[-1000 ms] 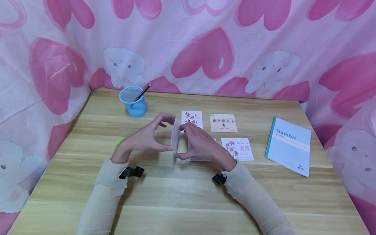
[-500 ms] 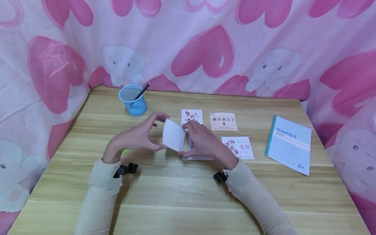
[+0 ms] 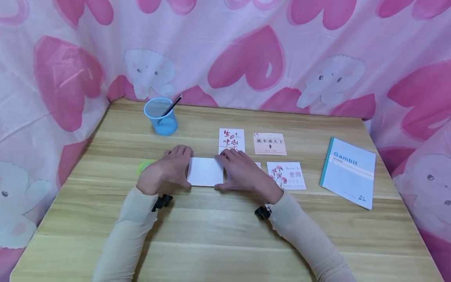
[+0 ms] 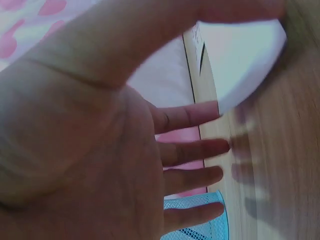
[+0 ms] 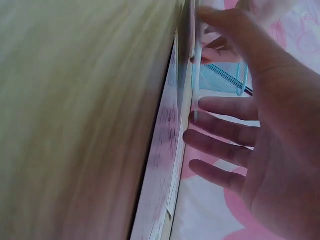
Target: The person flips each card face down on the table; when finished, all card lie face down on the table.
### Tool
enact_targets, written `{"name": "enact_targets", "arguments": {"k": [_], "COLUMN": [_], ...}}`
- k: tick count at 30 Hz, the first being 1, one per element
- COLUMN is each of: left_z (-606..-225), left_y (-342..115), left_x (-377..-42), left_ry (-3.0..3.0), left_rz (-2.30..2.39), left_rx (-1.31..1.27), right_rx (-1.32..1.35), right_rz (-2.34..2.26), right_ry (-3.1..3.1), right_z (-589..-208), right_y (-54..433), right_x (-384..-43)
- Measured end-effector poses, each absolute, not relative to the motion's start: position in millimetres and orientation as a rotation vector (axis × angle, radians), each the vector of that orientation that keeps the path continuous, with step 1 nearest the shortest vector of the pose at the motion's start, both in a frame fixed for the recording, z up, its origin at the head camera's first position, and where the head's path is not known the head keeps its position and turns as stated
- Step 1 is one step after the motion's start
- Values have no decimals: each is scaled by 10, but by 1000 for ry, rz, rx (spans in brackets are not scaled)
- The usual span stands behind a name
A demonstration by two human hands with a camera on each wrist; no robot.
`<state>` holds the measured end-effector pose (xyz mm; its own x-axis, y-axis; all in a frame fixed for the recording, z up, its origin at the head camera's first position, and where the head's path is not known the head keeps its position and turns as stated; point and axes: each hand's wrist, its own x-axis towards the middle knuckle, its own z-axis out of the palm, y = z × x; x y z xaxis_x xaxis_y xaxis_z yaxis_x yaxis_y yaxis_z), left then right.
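A blank white card [image 3: 206, 171] lies level between my two hands in the head view. My left hand [image 3: 172, 166] pinches its left edge; in the left wrist view, thumb and forefinger hold the card [image 4: 245, 62] at its corners while the other fingers extend. On the opposite edge, my right hand [image 3: 243, 169] grips with thumb and forefinger. Seen edge-on in the right wrist view, the card [image 5: 197, 75] appears slightly raised off the table. Beneath and behind my right hand is a printed card [image 5: 161, 150], mostly hidden in the head view.
Behind the hands lie a card with red writing [image 3: 231, 139] and a beige card [image 3: 270, 144]. A flower card [image 3: 287, 176] and a blue notebook [image 3: 348, 172] lie to the right. A blue mesh pen cup [image 3: 165, 123] stands back left; a lime-green item [image 3: 143, 166] is partly hidden.
The white card was upright and edge-on, then tilted with its white face showing. Now it lies flat, lower, with both hands turned down at its sides.
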<state>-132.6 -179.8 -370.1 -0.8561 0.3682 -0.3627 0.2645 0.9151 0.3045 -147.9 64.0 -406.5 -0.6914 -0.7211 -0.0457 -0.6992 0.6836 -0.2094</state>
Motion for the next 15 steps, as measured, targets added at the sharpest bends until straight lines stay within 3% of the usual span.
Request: {"name": "enact_targets", "arguments": {"k": [15], "left_z": [-3724], "left_y": [-1835], "left_x": [-1341], "left_ry": [2658], "left_rz": [269], "left_rx": [412], "right_rx": [-1221], "right_rz": [-217], "right_ry": [2739], "right_z": [-4111], "right_y": [687], "right_x": [-1507]}}
